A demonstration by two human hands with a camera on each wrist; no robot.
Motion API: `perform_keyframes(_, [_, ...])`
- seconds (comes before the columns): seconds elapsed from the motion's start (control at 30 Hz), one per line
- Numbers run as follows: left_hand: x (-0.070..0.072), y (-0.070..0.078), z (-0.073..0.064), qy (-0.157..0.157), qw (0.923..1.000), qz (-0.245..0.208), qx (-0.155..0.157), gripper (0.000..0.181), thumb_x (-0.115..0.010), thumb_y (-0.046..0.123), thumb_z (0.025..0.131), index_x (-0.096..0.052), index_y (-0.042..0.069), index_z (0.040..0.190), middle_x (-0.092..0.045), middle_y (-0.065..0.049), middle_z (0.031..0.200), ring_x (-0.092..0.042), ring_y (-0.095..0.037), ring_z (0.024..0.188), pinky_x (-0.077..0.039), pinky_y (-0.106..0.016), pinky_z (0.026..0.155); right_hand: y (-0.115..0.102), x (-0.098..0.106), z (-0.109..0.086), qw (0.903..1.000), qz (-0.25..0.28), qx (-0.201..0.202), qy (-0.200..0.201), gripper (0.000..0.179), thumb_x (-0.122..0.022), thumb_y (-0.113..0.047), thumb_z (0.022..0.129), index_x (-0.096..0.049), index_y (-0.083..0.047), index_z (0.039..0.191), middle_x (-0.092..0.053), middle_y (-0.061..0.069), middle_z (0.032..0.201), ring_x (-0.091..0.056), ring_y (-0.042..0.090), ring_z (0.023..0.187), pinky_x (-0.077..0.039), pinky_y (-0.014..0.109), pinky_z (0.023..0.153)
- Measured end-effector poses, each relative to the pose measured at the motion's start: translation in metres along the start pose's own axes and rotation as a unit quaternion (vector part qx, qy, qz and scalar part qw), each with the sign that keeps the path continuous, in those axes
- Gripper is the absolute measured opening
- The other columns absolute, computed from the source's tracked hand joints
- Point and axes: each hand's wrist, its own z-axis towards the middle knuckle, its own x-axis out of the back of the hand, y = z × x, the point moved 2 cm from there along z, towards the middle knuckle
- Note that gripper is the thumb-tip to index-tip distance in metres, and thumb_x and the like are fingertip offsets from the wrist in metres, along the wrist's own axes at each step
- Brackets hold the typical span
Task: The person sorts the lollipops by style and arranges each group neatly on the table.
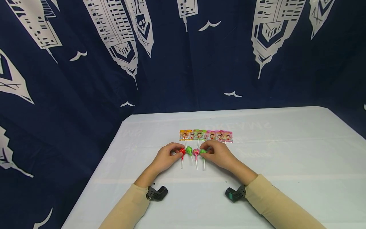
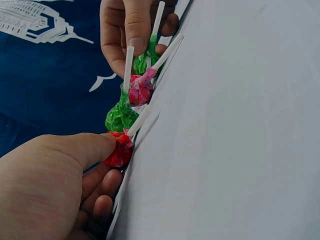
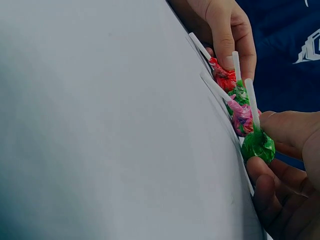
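Note:
Four small ball-shaped lollipops would overstate what I can count at a glance, so: several wrapped ball lollipops lie side by side on the white table, white sticks toward me. My left hand pinches the red lollipop at the row's left end between thumb and fingers. At the right end my right hand holds a green lollipop, thumb above and fingertips below. Between the hands are another green lollipop and a pink lollipop, neither gripped.
Just beyond the row lie flat wrapped lollipops: an orange packet, a green packet and two pink packets that overlap. They rest on the white tabletop. Behind the table hangs a dark blue curtain with white building prints.

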Motion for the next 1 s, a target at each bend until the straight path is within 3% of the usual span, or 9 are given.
perform_keyframes(0.7, [-0.002, -0.001, 0.003, -0.002, 0.9999, -0.002, 0.01, 0.023, -0.072, 0.017, 0.091, -0.073, 0.018, 0.114, -0.071, 0.004, 0.101, -0.061, -0.009, 0.089, -0.046, -0.019, 0.071, 0.001, 0.005, -0.005, 0.9994, -0.004, 0.018, 0.029, 0.023, -0.076, -0.015, 0.086, -0.072, -0.009, 0.108, -0.068, 0.008, 0.102, -0.054, 0.008, 0.073, -0.048, 0.023, 0.068])
perform_keyframes(1.0, [-0.001, -0.001, 0.002, -0.003, 1.0, -0.001, 0.004, 0.024, -0.072, 0.016, 0.091, -0.072, 0.017, 0.116, -0.07, 0.003, 0.103, -0.06, -0.009, 0.088, -0.046, -0.019, 0.07, 0.005, 0.019, -0.014, 0.9992, -0.006, 0.021, 0.034, 0.021, -0.072, -0.011, 0.089, -0.071, -0.01, 0.109, -0.067, 0.008, 0.106, -0.055, 0.01, 0.073, -0.048, 0.023, 0.066])
